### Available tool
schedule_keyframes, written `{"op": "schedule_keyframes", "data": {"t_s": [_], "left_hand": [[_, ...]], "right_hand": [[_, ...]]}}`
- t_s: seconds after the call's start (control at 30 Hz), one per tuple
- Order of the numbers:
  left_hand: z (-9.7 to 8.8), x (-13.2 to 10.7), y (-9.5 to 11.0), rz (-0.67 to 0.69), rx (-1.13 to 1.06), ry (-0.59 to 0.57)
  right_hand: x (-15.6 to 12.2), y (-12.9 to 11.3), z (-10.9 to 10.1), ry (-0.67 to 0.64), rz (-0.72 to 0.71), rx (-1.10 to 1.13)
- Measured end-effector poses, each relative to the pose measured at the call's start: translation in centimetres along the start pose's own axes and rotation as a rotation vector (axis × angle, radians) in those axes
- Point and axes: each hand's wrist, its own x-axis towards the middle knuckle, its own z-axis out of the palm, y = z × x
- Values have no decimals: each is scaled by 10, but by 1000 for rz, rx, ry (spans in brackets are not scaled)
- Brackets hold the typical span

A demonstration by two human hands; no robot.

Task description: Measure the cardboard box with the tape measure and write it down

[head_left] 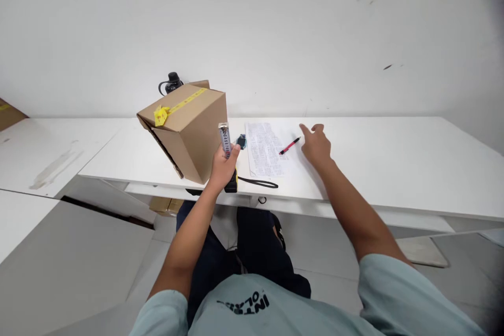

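Observation:
My left hand (223,167) is closed around a tape measure (231,185) at the table's front edge. A short length of its numbered blade (224,139) sticks up above my fingers, and its black wrist strap (260,183) trails to the right on the tabletop. Just left of this hand stands a cardboard box (189,131) with yellow tape on top. My right hand (317,146) is over the table with its index finger stretched out, holding nothing. Beside it, a red and black pen (290,145) lies across a handwritten sheet of paper (263,149).
A small dark and teal object (241,141) sits between the box and the paper. Behind the box a black bottle (172,83) shows in part. The white table (394,163) runs along the wall. Another cardboard box (11,115) is at the far left.

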Motion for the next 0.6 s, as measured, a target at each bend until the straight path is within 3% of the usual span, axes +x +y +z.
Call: {"op": "schedule_keyframes", "data": {"t_s": [0.13,0.33,0.47,0.6], "left_hand": [[-1,0,-6,-5,-11,4],[1,-2,-2,-42,-10,10],[-3,-2,-2,-59,14,22],[-6,0,-5,-56,32,33]], "right_hand": [[16,12,17,-177,-46,-81],[11,31,41,-99,-26,-4],[17,33,43,-78,-30,68],[20,33,43,-132,-123,45]]}}
